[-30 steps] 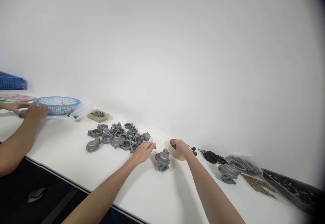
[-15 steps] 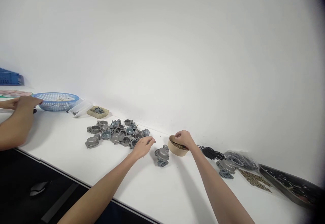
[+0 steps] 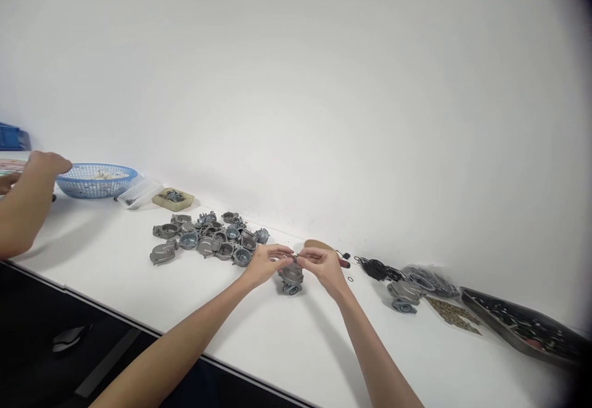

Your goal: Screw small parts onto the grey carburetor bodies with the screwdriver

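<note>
A grey metal valve housing (image 3: 291,275) sits on the white table in front of me, its round port facing my side. My left hand (image 3: 268,265) reaches in from the left, thumb and fingers closed at the top of the housing. From the right, my right hand (image 3: 324,265) pinches at the same spot, fingertips almost meeting the left ones. Whatever small thing lies between the fingertips is hidden. Behind my right hand shows part of a tan tub (image 3: 314,244); its contents are covered.
Left lie a pile of metal housings (image 3: 217,238), a yellowish tray (image 3: 173,198) and a blue basket (image 3: 97,180). Another person's arm (image 3: 28,204) is at far left. Right are black rings (image 3: 377,269), another housing (image 3: 403,296), brass-coloured pieces (image 3: 453,315) and a dark tray (image 3: 522,328).
My right hand has left the tub and moved left to the top of the housing. My left hand has come right to meet it there. The other person's arm has shifted slightly.
</note>
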Demonstrator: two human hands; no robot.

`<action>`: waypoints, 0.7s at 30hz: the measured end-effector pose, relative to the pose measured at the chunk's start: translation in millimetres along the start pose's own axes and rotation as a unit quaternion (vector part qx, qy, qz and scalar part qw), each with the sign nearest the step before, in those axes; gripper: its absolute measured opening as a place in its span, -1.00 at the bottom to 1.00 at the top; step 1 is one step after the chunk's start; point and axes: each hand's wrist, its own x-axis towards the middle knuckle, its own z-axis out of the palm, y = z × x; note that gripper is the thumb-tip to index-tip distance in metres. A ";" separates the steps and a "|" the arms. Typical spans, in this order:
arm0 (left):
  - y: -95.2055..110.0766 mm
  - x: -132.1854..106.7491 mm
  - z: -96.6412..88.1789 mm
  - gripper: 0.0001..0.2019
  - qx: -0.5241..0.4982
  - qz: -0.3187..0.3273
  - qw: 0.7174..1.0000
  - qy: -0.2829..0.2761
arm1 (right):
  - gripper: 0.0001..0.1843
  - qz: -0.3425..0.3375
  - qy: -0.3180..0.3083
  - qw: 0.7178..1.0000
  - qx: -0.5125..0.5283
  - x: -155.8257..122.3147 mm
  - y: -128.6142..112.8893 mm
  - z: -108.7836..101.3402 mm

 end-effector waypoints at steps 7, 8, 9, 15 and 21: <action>-7.3 1.1 -1.8 -0.73 -0.018 -0.007 0.999 0.033 | -0.62 0.006 -0.023 1.000 0.004 -2.4 5.1 9.8; -7.6 1.4 -2.2 -0.72 -0.020 -0.009 0.999 0.035 | -0.62 0.005 -0.014 1.000 0.005 -1.7 6.3 8.3; -7.7 1.7 -2.6 -0.71 -0.022 -0.011 0.999 0.036 | -0.62 0.004 -0.005 1.000 0.004 -1.0 7.8 5.6; -6.9 2.8 -11.4 -0.72 0.037 -0.030 0.997 0.053 | -0.67 -0.005 0.064 0.995 -0.070 -1.3 19.5 -31.4; -12.7 2.5 -23.1 -0.79 0.201 0.050 0.978 0.003 | -0.70 0.002 0.068 0.990 -0.122 -6.5 30.3 -53.6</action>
